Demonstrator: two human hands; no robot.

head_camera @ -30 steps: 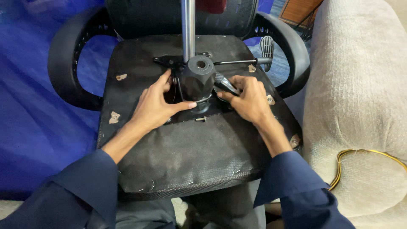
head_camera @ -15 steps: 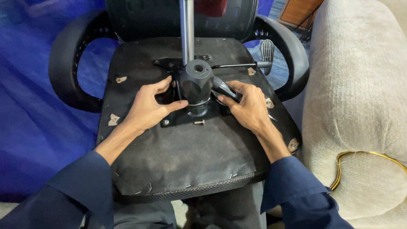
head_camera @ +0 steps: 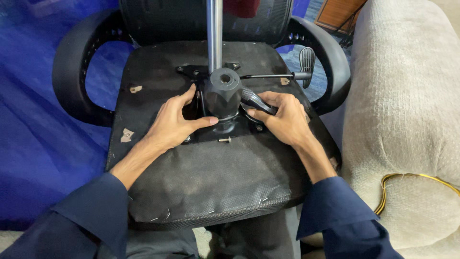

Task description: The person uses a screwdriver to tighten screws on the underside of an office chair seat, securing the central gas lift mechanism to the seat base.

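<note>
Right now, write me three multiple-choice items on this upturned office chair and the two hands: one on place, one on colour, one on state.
1. Where does the left hand rest?
A. on the armrest
B. on the black mechanism plate, left of the black hub
C. on the beige sofa

2. What colour are the sleeves?
A. red
B. white
C. dark blue

3. How does the chair seat lie?
A. underside up
B. upright on its wheels
C. flat on its backrest, seat vertical

Answers: 1 B, its fingers lie on the plate with the thumb at the hub's base. 2 C, both cuffs are navy. 3 A, the stapled fabric underside and bolted plate face the camera, while the right hand grips a lever beside the hub.
</note>
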